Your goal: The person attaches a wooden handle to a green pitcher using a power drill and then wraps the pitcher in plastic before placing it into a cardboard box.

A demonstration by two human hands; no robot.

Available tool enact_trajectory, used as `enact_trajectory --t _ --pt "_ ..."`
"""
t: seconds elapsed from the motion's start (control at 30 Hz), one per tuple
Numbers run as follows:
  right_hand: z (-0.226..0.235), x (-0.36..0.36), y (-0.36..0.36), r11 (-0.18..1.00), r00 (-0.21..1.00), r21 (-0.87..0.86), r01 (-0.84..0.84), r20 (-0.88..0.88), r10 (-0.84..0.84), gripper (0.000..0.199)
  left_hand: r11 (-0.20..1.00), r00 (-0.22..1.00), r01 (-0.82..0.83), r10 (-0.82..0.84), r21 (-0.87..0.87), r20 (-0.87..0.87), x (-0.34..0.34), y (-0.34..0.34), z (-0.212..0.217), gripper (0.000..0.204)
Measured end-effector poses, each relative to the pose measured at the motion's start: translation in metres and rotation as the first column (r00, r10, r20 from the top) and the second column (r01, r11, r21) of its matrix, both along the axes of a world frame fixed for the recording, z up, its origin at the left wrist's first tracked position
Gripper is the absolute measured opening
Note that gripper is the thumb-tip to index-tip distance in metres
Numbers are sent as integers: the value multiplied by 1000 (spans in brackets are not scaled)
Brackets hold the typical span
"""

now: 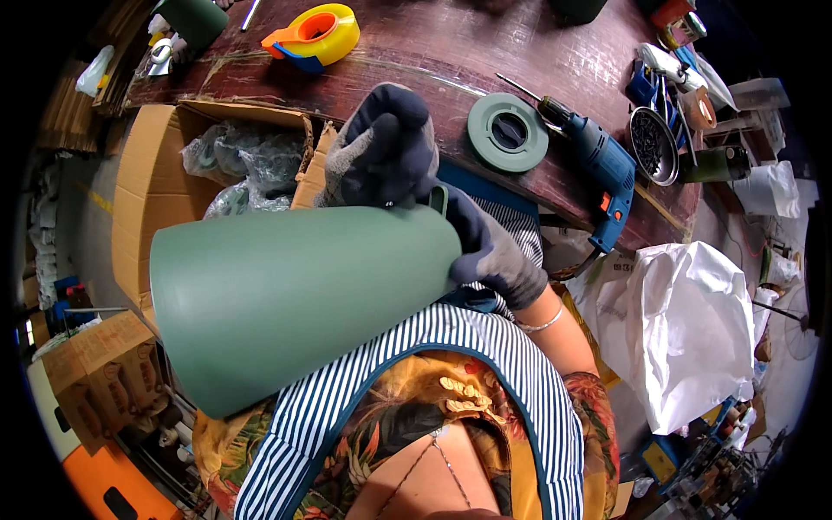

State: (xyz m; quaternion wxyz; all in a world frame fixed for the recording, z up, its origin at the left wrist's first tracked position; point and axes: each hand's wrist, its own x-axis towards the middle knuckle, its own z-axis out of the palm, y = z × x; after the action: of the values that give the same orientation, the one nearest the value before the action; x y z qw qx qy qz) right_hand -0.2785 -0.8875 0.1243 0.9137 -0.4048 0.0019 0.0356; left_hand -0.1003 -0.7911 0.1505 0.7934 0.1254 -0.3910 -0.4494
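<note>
A large, smooth green canister (299, 295) lies on its side in front of my chest, its wider end toward the left. My right hand (494, 247), in a grey and dark-blue glove, grips its narrower right end, beside a small green loop (438, 201). Above the canister's upper side is my left hand (384, 143), gloved alike, with its fingers curled closed close to that loop. Whatever those fingers may hold is too small or hidden to name. A round green lid-like disc (508, 132) with a dark centre rests on the table beyond my right hand.
On the dark red table (416, 65) are a blue power drill (604, 158), a metal bowl of dark screws (653, 146) and an orange-yellow tape dispenser (314, 36). An open cardboard box (143, 186) with plastic-wrapped items stands at left. A white sack (693, 334) is at right.
</note>
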Motion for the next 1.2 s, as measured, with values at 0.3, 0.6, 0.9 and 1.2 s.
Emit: enact_trajectory --t 0.3,0.6,0.9,1.2 --pt "-28 -59 -33 349 988 -936 49 96 117 27 979 975 -190 180 -68 -131 31 28 -35 44" --pt "-7 -23 -22 946 889 -102 -307 -386 247 91 989 994 -93 86 -111 -70 29 7 18 39" --pt "35 22 -17 950 981 248 189 -9 -193 81 993 999 -42 41 -114 -11 22 0 17 37" --pt "31 -6 9 867 868 52 496 -24 -496 84 988 989 -142 139 -52 -57 17 5 8 41"
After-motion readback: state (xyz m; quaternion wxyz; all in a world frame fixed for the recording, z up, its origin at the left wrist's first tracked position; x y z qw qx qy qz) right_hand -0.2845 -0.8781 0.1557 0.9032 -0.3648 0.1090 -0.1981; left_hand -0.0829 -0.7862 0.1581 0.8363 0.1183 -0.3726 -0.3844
